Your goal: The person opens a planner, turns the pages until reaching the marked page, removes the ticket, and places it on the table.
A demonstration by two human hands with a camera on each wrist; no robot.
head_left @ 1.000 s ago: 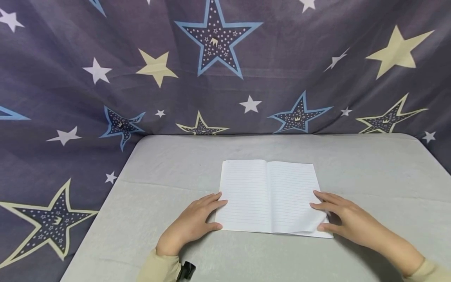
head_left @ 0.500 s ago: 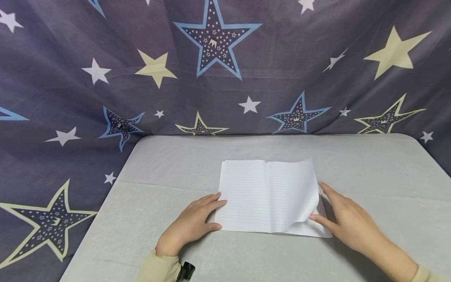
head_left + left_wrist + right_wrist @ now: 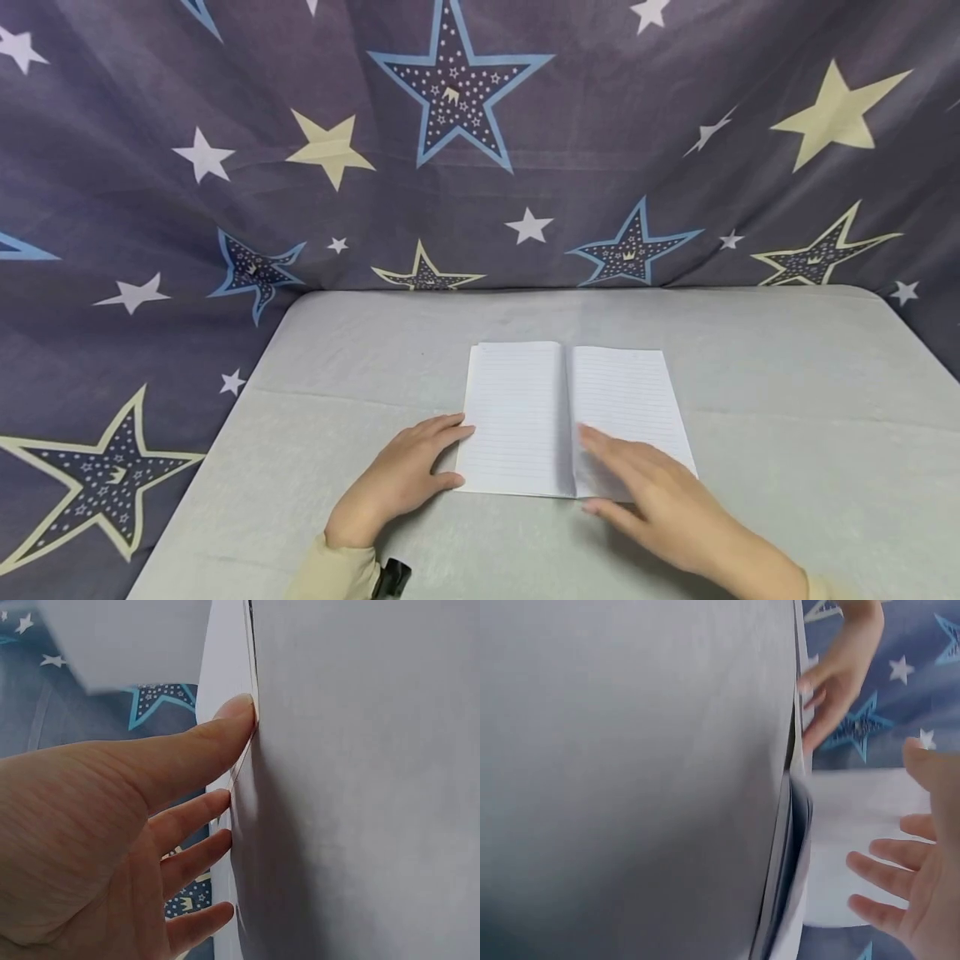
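Observation:
A lined notebook (image 3: 513, 408) lies spread on the grey table. One white page (image 3: 840, 825) stands raised between its two halves, and shows blurred at the top of the left wrist view. My right hand (image 3: 667, 508) is over the right half near the fold, fingers extended toward the raised page. In the right wrist view those fingers (image 3: 885, 877) are straight and spread in front of it. My left hand (image 3: 397, 475) touches the left edge of the notebook, its thumb (image 3: 236, 712) at the near corner and its fingers along the side.
The table (image 3: 360, 350) is covered in pale grey cloth. Behind and to the left hangs a dark curtain (image 3: 450, 208) printed with stars. A black item (image 3: 392, 577) sits at the left sleeve.
My right hand has moved left from the notebook's right edge to near the fold, turning up a page that lay on the right half. The left hand stays at the left edge.

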